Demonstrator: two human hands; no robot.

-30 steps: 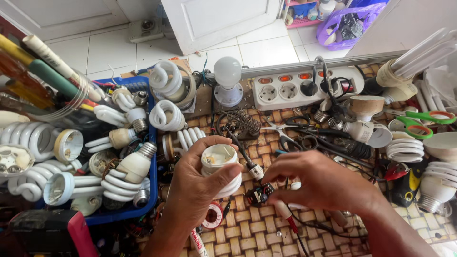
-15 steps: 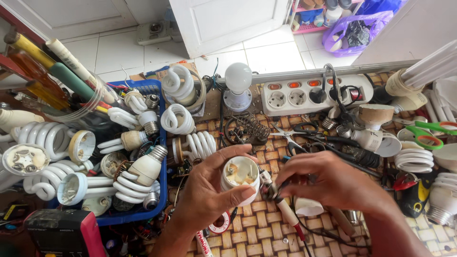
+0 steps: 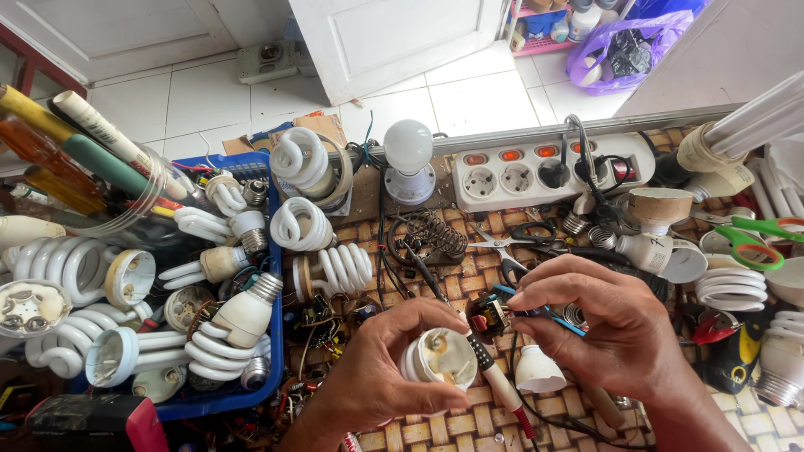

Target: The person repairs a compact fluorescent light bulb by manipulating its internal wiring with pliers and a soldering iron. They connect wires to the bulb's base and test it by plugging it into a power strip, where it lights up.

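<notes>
My left hand (image 3: pixel 368 377) grips a white lamp housing (image 3: pixel 441 360) with its open, stained inside facing the camera. My right hand (image 3: pixel 603 322) pinches a small round circuit board (image 3: pixel 487 316) between thumb and fingers, just right of and above the housing. A soldering iron (image 3: pixel 494 377) with a pale handle lies on the woven mat (image 3: pixel 469 423) between both hands. Another white lamp cap (image 3: pixel 536 370) rests below my right hand.
A blue crate (image 3: pixel 272 335) on the left holds several spiral bulbs. A white power strip (image 3: pixel 536 172) lies at the back, beside a round bulb (image 3: pixel 408 146) on a socket. Scissors (image 3: pixel 511 243), green-handled scissors (image 3: pixel 749 238), a coiled stand (image 3: pixel 435 230) and lamp parts crowd the mat.
My left hand has tipped the housing so its open inside shows. My right hand has lifted the circuit board up off the mat, close to the housing.
</notes>
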